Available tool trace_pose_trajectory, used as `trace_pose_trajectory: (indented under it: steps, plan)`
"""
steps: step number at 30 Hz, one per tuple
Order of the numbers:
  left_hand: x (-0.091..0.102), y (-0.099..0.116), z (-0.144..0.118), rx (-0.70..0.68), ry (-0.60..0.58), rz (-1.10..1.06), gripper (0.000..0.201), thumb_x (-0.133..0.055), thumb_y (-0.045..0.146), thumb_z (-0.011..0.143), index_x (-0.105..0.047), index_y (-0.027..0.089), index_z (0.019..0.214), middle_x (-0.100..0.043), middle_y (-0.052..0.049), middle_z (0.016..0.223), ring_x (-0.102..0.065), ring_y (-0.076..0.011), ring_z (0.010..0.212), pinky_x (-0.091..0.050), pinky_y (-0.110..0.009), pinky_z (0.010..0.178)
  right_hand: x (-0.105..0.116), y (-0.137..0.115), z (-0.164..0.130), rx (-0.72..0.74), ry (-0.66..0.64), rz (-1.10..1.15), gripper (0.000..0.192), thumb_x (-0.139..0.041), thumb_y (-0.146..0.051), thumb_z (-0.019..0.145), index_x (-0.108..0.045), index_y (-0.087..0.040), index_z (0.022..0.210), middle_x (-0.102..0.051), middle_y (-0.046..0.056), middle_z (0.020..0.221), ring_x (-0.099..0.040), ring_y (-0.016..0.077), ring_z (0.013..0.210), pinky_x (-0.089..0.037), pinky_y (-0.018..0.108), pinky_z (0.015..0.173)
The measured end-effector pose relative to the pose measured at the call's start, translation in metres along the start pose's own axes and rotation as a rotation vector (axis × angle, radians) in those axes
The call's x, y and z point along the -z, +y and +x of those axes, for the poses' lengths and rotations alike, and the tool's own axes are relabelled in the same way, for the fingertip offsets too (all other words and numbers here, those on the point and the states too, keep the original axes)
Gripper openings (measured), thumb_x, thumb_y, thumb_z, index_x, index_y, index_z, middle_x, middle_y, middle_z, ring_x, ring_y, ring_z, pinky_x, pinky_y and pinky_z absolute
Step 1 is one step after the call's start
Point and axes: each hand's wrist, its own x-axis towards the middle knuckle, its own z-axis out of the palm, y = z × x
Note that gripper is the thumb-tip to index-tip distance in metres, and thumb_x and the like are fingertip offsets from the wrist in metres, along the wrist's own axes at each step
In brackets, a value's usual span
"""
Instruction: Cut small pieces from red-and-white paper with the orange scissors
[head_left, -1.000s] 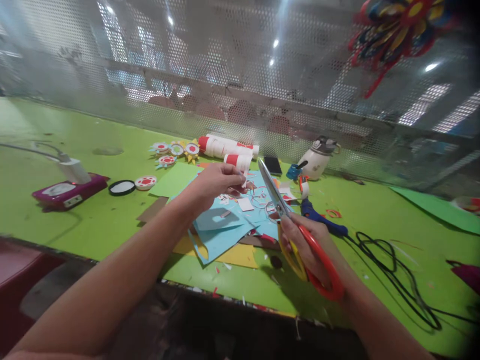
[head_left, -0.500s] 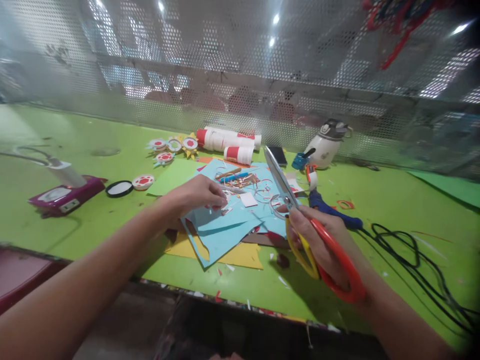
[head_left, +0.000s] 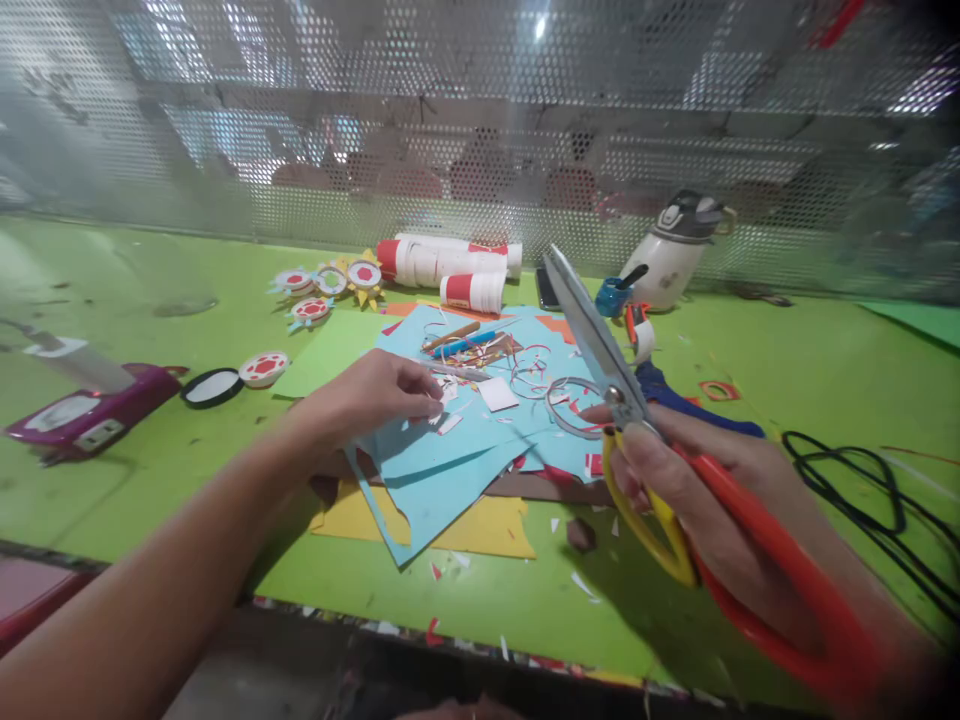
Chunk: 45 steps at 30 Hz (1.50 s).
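Note:
My right hand [head_left: 712, 490] grips large scissors [head_left: 592, 325] with one red and one yellow handle. The blades point up and away, almost together. Over light blue paper [head_left: 450, 475], my left hand [head_left: 386, 395] is closed in a pinch near small white paper scraps [head_left: 450, 425]; whatever it may hold is hidden. A small white card [head_left: 498, 393] lies just right of those fingers. Beyond it are a blue pen [head_left: 465, 344] and thin paper strips. A ring-shaped band [head_left: 562, 405] lies left of the scissors' pivot.
Stacked paper cups [head_left: 472, 293] and flower-like paper discs [head_left: 364, 273] stand at the back. A white jug [head_left: 664, 260], a blue jar [head_left: 611, 297] and a blue glue gun [head_left: 694, 405] with black cable are right. A purple power strip [head_left: 97, 415] sits left. Yellow paper [head_left: 480, 525] lies near the front edge.
The scissors and my right hand have come closer and shifted right. My left hand has barely moved over the blue paper. The whole view has tilted down a little.

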Motion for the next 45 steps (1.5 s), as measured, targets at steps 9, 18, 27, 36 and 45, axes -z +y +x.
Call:
trace_pose_trajectory:
  steps: [9, 18, 27, 36, 45]
  plan:
    - [-0.007, 0.003, -0.001, -0.041, -0.103, 0.065, 0.012, -0.064, 0.027, 0.063, -0.072, 0.018, 0.065, -0.066, -0.002, 0.062, -0.053, -0.0137, 0.057, -0.036, -0.023, 0.053, 0.002, 0.003, 0.002, -0.034, 0.044, 0.025, 0.029, -0.05, -0.048, 0.086, -0.056, -0.023, 0.072, -0.051, -0.003, 0.056, -0.051, 0.0105, 0.044, -0.044, 0.02, 0.038]
    - [-0.009, -0.003, 0.001, -0.075, -0.035, 0.136, 0.013, -0.064, 0.03, 0.064, -0.07, 0.019, 0.066, -0.065, -0.001, 0.061, -0.053, -0.0147, 0.059, -0.036, -0.024, 0.054, -0.005, 0.0, 0.0, -0.009, 0.103, 0.117, 0.032, -0.054, -0.046, 0.084, -0.054, -0.022, 0.063, -0.048, -0.003, 0.053, -0.051, 0.0113, 0.044, -0.045, 0.019, 0.035]
    - [-0.009, 0.009, -0.007, -0.092, 0.185, 0.059, 0.023, -0.06, 0.038, 0.071, -0.066, 0.016, 0.068, -0.056, 0.001, 0.054, -0.046, -0.0117, 0.052, -0.032, -0.025, 0.052, 0.0, -0.001, 0.003, 0.037, 0.112, -0.041, 0.029, -0.049, -0.044, 0.088, -0.061, -0.02, 0.077, -0.047, -0.004, 0.055, -0.043, 0.0105, 0.045, -0.038, 0.023, 0.043]
    - [-0.022, 0.033, 0.013, -0.359, 0.135, 0.434, 0.025, -0.054, 0.039, 0.075, -0.069, 0.019, 0.07, -0.065, -0.006, 0.067, -0.053, -0.0169, 0.06, -0.032, -0.027, 0.056, -0.008, 0.004, 0.009, 0.015, 0.083, 0.008, 0.034, -0.055, -0.043, 0.084, -0.047, -0.02, 0.06, -0.045, -0.005, 0.053, -0.04, 0.0094, 0.046, -0.033, 0.021, 0.041]
    - [-0.053, 0.025, 0.034, -0.308, 0.184, 0.762, 0.024, -0.06, 0.042, 0.068, -0.066, 0.019, 0.075, -0.068, -0.012, 0.085, -0.058, -0.029, 0.083, -0.042, -0.034, 0.065, -0.007, 0.013, 0.012, 0.019, 0.121, 0.01, 0.033, -0.053, -0.045, 0.085, -0.054, -0.018, 0.067, -0.048, -0.004, 0.05, -0.045, 0.0106, 0.042, -0.035, 0.023, 0.041]
